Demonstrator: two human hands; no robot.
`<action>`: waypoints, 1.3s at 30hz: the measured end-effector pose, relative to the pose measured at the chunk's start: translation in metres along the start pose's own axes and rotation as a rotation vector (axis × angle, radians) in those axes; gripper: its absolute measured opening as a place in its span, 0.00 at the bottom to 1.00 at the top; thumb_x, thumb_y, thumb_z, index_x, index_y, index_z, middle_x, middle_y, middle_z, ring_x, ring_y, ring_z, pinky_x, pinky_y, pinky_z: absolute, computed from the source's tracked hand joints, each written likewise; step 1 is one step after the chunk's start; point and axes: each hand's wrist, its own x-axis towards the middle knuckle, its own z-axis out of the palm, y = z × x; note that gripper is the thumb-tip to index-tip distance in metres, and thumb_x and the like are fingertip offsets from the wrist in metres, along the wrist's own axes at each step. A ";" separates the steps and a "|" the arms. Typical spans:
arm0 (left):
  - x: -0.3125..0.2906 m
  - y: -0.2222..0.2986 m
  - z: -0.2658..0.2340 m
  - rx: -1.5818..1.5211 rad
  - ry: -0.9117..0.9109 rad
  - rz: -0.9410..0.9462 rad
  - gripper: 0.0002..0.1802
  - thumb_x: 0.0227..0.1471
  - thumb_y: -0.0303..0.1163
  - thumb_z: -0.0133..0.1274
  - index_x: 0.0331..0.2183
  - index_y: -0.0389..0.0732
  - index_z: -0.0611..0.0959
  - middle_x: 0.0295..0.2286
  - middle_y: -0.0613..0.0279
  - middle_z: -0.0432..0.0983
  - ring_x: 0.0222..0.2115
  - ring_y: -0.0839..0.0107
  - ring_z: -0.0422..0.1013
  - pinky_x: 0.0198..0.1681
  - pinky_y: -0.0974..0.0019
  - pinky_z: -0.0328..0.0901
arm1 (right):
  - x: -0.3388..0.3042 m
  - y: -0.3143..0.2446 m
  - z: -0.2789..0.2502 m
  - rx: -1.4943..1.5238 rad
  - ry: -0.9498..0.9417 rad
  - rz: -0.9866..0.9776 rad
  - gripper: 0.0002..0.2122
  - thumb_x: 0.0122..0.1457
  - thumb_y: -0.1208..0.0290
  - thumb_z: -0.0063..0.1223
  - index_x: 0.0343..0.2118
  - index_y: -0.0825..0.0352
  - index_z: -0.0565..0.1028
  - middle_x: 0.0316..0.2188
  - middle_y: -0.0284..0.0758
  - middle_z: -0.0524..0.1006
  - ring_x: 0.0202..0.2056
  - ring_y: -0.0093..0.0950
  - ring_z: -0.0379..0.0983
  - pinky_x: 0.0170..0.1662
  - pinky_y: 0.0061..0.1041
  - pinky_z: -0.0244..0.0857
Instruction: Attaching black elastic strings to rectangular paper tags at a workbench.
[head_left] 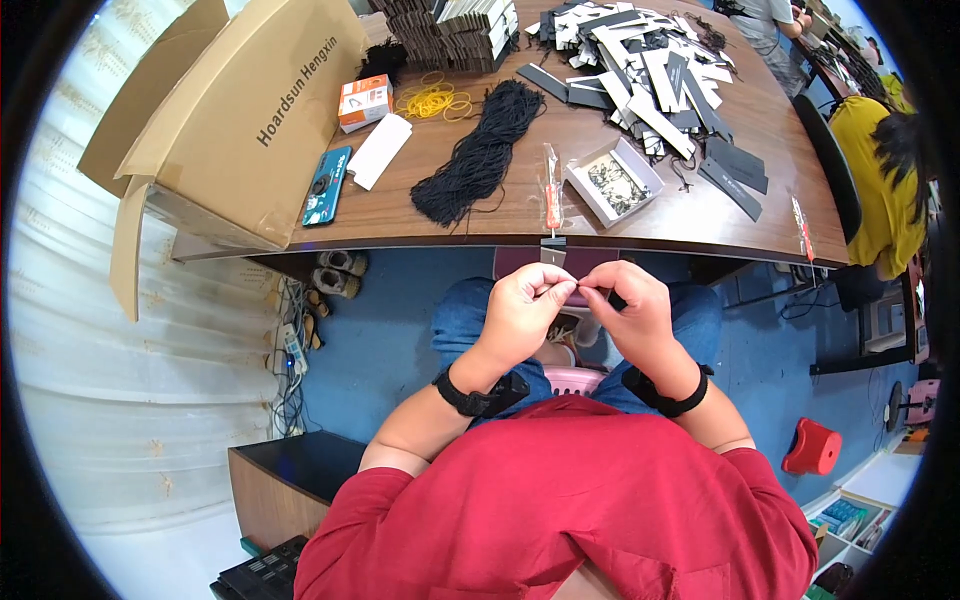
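**Dark tag (pixel 553 256) just ahead of our left hand (pixel 525 313)**

We hold both hands over our lap, just off the near edge of the counter (pixel 388 218), with the right hand (pixel 638 305) meeting the left at the tips. Our fingers (pixel 545 273) are narrow: on each side thumb and forefinger pinch together, and whatever sits between them is too small for us to tell. The relation that counts is with the dark tag, which shows at about the middle of the near edge. From the meeting fingertips it lies ahead and slightly left, its long axis running from the counter toward us. Our left forefinger is nearer, just beside the tag's lower end; whether they touch, we cannot tell. Beyond the tag, nearly in line, is a red-orange strip (pixel 553 205), with an open white box (pixel 588 203) to its right.
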 end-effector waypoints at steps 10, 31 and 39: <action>0.002 0.008 -0.008 -0.004 -0.034 0.013 0.05 0.52 0.25 0.51 0.32 0.34 0.78 0.24 0.72 0.71 0.24 0.86 0.63 0.28 0.81 0.59 | 0.005 0.007 -0.017 0.621 -0.146 0.437 0.07 0.50 0.80 0.54 0.33 0.69 0.73 0.29 0.33 0.76 0.28 0.23 0.72 0.32 0.24 0.66; -0.002 0.002 -0.019 0.073 -0.093 -0.027 0.05 0.51 0.25 0.53 0.32 0.34 0.78 0.27 0.68 0.74 0.28 0.84 0.67 0.32 0.79 0.62 | 0.002 0.009 -0.006 0.573 -0.283 0.563 0.04 0.52 0.75 0.55 0.27 0.69 0.74 0.22 0.26 0.73 0.24 0.11 0.65 0.25 0.12 0.60; 0.004 -0.015 -0.070 0.211 -0.085 -0.128 0.05 0.49 0.28 0.54 0.28 0.35 0.79 0.23 0.72 0.72 0.25 0.85 0.64 0.29 0.79 0.60 | -0.026 0.061 0.005 0.287 -0.080 0.583 0.03 0.51 0.77 0.52 0.28 0.70 0.73 0.21 0.29 0.73 0.24 0.16 0.67 0.29 0.16 0.63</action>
